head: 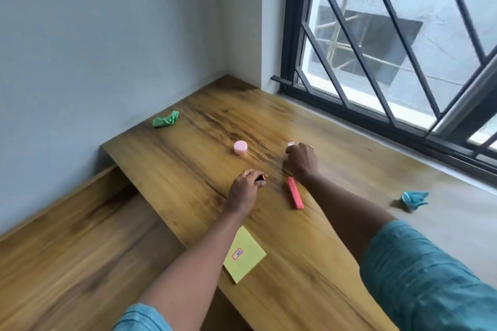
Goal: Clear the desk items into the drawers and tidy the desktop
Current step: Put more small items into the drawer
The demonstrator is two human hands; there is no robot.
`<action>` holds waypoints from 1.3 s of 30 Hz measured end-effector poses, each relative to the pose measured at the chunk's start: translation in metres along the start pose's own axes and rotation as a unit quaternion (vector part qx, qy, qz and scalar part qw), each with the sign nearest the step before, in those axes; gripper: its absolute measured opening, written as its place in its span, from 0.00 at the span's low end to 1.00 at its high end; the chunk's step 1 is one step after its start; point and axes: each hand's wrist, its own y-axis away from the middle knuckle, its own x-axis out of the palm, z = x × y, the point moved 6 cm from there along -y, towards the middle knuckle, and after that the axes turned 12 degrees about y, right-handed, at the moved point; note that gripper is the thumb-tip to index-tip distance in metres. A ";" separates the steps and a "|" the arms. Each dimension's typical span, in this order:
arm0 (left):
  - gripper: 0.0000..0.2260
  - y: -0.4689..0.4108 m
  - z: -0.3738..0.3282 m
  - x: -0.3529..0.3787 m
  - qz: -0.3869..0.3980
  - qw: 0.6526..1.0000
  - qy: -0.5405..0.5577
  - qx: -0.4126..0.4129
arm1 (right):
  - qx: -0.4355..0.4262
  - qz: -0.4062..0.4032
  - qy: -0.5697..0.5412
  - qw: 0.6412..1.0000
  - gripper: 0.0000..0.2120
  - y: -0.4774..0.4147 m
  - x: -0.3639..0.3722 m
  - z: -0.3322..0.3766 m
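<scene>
Since both grips are down on the counter (188, 158) at once, it looks like the pick-up step is on rn, not the stowing yet. Left grip (246, 187) has its fingers curled round a small dark thing (261, 179) w/ an orange tip, so that one's held. Right grip (301, 160) is curled too, w/ a tiny pale piece (291, 144) right at its fingertips, but I can't tell if it's actually pinched or just touched.

Pink marker (295, 192) lies btwn the two grips, just by the right wrist. Pink jar (240, 147) sits just beyond the left grip, and a green wad (165, 119) is well past it towards the wall. Blue wad (414, 198) is well off to the right of the right grip, and a yellow note (243, 254) is back under the left forearm.

No drawer in view tbh. So imo next move = lift what's in hand, carry it to wherever the drawers are, then come back for marker, jar, note. It's tiny stuff, so it needs a firm pinch or it'll slip.
</scene>
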 end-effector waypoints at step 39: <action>0.13 0.331 0.140 -0.185 0.035 0.997 0.019 -0.068 | 0.095 -0.026 -0.121 0.988 0.28 0.472 0.050 0.224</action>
